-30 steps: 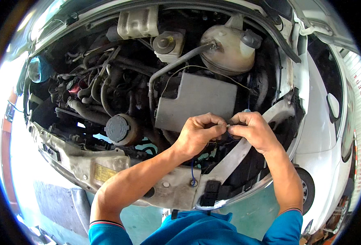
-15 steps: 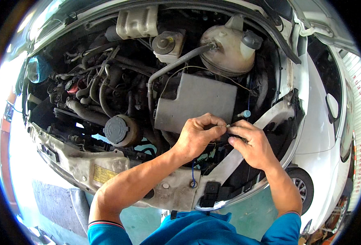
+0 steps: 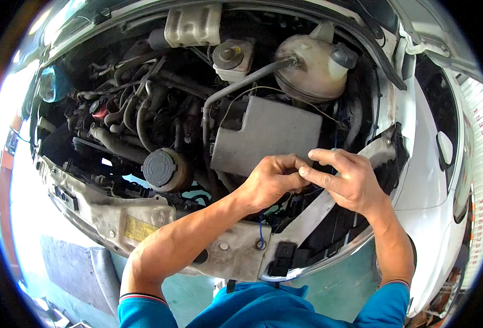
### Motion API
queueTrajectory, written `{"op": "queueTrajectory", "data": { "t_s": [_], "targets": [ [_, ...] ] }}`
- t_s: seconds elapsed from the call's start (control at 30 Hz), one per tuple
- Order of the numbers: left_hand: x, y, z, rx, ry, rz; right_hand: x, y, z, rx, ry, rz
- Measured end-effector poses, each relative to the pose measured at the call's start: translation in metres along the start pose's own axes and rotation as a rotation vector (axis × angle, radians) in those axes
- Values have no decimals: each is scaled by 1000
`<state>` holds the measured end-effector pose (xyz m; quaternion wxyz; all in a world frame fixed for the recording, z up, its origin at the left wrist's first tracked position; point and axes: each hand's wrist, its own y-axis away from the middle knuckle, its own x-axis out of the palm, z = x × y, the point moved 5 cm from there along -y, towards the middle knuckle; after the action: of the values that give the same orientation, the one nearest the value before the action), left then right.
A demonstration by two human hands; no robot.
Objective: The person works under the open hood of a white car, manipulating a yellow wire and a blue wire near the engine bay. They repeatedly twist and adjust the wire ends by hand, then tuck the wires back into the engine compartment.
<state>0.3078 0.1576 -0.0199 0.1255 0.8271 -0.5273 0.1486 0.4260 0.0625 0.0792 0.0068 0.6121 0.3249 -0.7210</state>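
Note:
Over the front edge of a grey box cover [image 3: 271,131] in an engine bay, my two hands meet. My left hand [image 3: 271,180] is closed, thumb and index finger pinched together. Whatever is between those fingertips is hidden or too small to name. My right hand [image 3: 348,180] has its fingers stretched out and apart. One of its fingertips touches or nearly touches the left pinch. Below the hands, a thin blue wire [image 3: 261,224] runs down to a bolt on the pale front crossmember [image 3: 236,262].
A whitish coolant tank [image 3: 310,76] with a black cap stands behind the box. To the left are a round black-capped reservoir [image 3: 159,168] and several hoses [image 3: 115,143]. A diagonal metal brace [image 3: 312,221] runs beneath my right hand. A white car [image 3: 425,158] stands at the right.
My right hand has shifted slightly right and up, its fingers now spread. The left hand stays pinched, moved slightly right. The light blue cap beside the hands is now mostly covered.

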Motion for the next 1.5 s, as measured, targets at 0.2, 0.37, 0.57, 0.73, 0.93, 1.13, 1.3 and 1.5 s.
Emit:
{"op": "queueTrajectory", "data": {
  "t_s": [0.2,0.37,0.57,0.73,0.93,1.13,1.3,1.5],
  "targets": [
    [1,-1,1,-8,-6,36,-12,-20,1,-120,0,116],
    [2,-3,2,-51,-36,64,-14,-24,0,-176,-40,103],
    [5,-3,1,-41,-74,87,-16,-25,2,-200,7,146],
    [4,-1,-3,-98,-124,74,-15,-25,5,-118,16,202],
    [4,2,-9,-28,-345,-13,15,2,-22,607,-494,252],
    [1,3,-13,0,-336,-41,6,4,-27,1087,-871,428],
    [9,2,-11,-49,-294,70,-24,-15,-8,78,-209,163],
    [9,1,-8,-35,-271,80,-15,-16,2,-113,-100,156]
  ]
}}
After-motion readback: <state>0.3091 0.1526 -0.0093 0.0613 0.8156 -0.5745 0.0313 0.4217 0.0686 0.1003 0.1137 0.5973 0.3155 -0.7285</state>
